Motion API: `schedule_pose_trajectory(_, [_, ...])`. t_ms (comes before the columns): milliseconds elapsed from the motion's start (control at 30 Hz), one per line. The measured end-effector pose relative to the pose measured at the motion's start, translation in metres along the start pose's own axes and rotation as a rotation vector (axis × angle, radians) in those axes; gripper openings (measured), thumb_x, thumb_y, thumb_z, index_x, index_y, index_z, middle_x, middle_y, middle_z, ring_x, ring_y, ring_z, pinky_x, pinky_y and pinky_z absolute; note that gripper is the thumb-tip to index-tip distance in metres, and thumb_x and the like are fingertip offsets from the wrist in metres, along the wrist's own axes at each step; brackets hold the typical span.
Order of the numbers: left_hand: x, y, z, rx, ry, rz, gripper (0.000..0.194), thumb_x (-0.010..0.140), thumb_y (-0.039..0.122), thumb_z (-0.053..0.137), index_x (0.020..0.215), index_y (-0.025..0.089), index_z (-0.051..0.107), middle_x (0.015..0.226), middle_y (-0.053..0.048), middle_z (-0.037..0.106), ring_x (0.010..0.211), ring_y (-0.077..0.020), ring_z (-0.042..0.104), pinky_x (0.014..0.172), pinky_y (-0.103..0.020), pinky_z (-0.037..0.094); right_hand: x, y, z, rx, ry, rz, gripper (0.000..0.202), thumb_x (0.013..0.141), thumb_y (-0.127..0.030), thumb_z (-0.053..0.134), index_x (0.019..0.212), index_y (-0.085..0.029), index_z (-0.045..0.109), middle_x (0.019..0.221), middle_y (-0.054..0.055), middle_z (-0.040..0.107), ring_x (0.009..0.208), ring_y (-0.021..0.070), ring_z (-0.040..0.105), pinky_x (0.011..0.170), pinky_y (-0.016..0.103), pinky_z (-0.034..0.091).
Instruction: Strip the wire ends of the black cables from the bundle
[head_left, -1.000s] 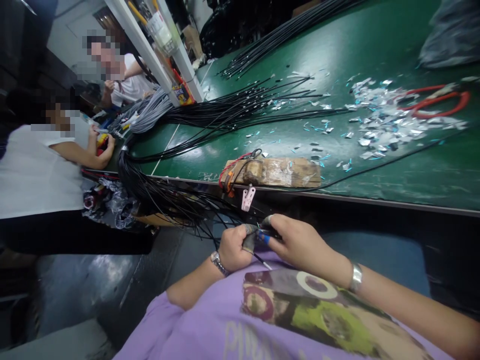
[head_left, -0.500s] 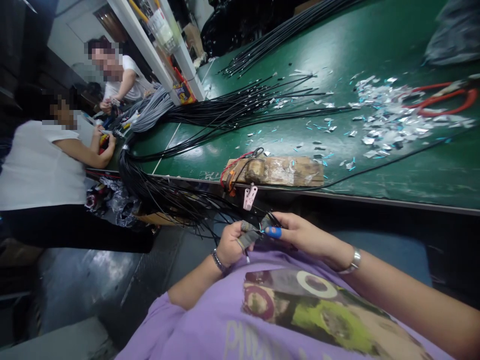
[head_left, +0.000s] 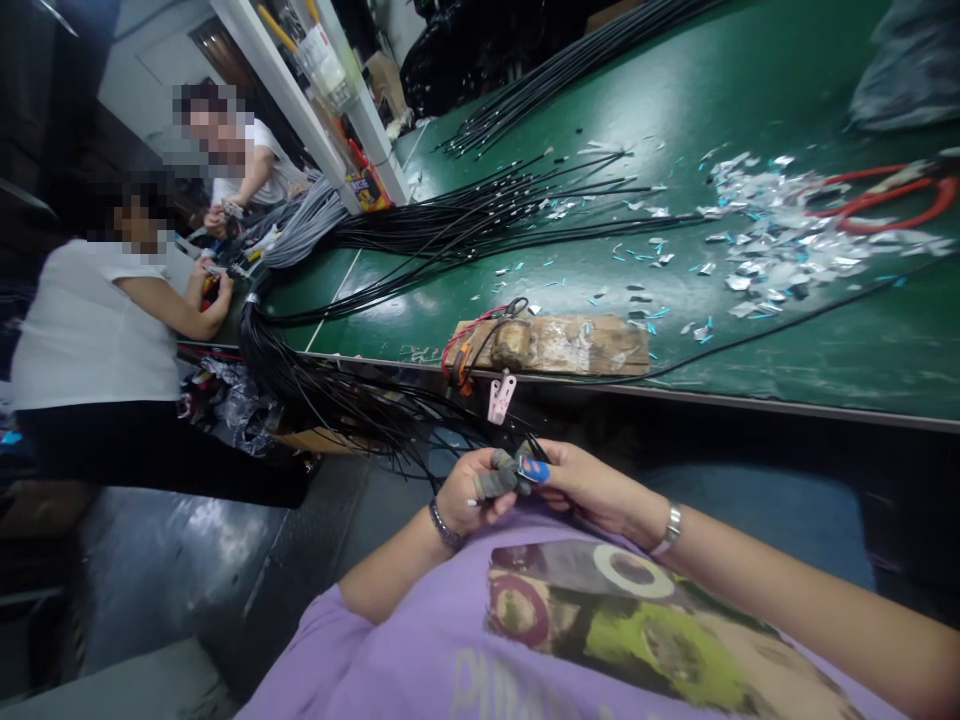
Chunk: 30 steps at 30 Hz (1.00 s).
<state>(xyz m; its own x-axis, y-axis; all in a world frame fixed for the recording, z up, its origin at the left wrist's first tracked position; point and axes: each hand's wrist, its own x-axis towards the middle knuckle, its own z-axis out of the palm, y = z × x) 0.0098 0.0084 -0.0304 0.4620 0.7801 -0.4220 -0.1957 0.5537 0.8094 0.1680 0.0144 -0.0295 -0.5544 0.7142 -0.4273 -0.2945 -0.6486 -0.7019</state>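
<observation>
My left hand [head_left: 474, 487], with grey wraps on its fingers, is closed in front of my body. Its fingertips meet those of my right hand [head_left: 577, 477], whose thumb carries a blue wrap. Thin black cables [head_left: 534, 446] run into the grip of my right hand. What my left fingers pinch is mostly hidden; a small white tip [head_left: 471, 502] shows beside them. A bundle of black cables [head_left: 315, 385] droops over the table edge towards my hands.
On the green table [head_left: 780, 350] lie a wooden block [head_left: 600, 343] with a pink clip [head_left: 501, 397], more black cables [head_left: 450, 225], foil scraps [head_left: 787, 240] and a red cord [head_left: 892, 210]. Two people in white [head_left: 97, 330] work at the left. A white post [head_left: 281, 80] rises behind.
My hands have drawn closer together, and the right wrist has shifted left. The left fingers have curled in more. The nearer person at the left has shifted slightly right.
</observation>
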Motion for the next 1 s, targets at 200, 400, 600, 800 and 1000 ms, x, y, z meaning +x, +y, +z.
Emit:
schedule_pose_trajectory(200, [0.001, -0.006, -0.003, 0.038, 0.113, 0.083, 0.049, 0.055, 0.053, 0.076, 0.063, 0.016, 0.047, 0.036, 0.007, 0.047, 0.024, -0.0025, 0.030, 0.029, -0.016, 0.010, -0.009, -0.012, -0.001, -0.086, 0.067, -0.115, 0.045, 0.057, -0.054, 0.076, 0.073, -0.018, 0.056, 0.044, -0.010, 0.036, 0.040, 0.0048, 0.024, 0.038, 0.020, 0.012])
schedule_pose_trajectory(400, [-0.003, -0.004, 0.000, 0.167, 0.148, 0.149, 0.051, 0.057, 0.061, 0.072, 0.062, 0.016, 0.048, 0.038, 0.007, 0.045, 0.027, -0.0028, 0.029, 0.031, -0.016, 0.016, -0.013, -0.017, -0.002, -0.177, 0.077, -0.115, 0.045, 0.053, -0.055, 0.078, 0.062, -0.018, 0.052, 0.044, -0.009, 0.037, 0.039, 0.0039, 0.023, 0.037, 0.021, 0.014])
schedule_pose_trajectory(600, [-0.010, 0.007, 0.006, 0.491, 0.225, 0.331, 0.041, 0.065, 0.051, 0.072, 0.060, 0.015, 0.053, 0.042, 0.005, 0.047, 0.036, -0.0049, 0.038, 0.039, -0.017, 0.031, -0.020, -0.024, -0.001, -0.372, 0.123, -0.213, 0.042, 0.057, -0.055, 0.075, 0.063, -0.019, 0.054, 0.045, -0.009, 0.037, 0.040, 0.0058, 0.027, 0.036, 0.022, 0.021])
schedule_pose_trajectory(800, [-0.012, 0.009, 0.007, 0.854, 0.280, 0.608, 0.020, 0.078, 0.031, 0.062, 0.066, 0.015, 0.062, 0.059, -0.001, 0.062, 0.054, -0.0099, 0.053, 0.054, -0.020, 0.043, -0.023, -0.024, -0.003, -0.512, 0.205, -0.305, 0.040, 0.065, -0.057, 0.067, 0.066, -0.019, 0.055, 0.057, -0.004, 0.047, 0.049, 0.0096, 0.037, 0.043, 0.024, 0.031])
schedule_pose_trajectory(1000, [-0.012, 0.003, 0.002, 1.032, 0.270, 0.693, 0.014, 0.080, 0.022, 0.054, 0.070, 0.015, 0.062, 0.061, -0.002, 0.064, 0.055, -0.0103, 0.056, 0.054, -0.020, 0.043, -0.019, -0.026, -0.011, -0.745, 0.132, -0.297, 0.035, 0.070, -0.052, 0.060, 0.067, -0.017, 0.057, 0.064, 0.000, 0.056, 0.061, 0.0148, 0.049, 0.058, 0.028, 0.042])
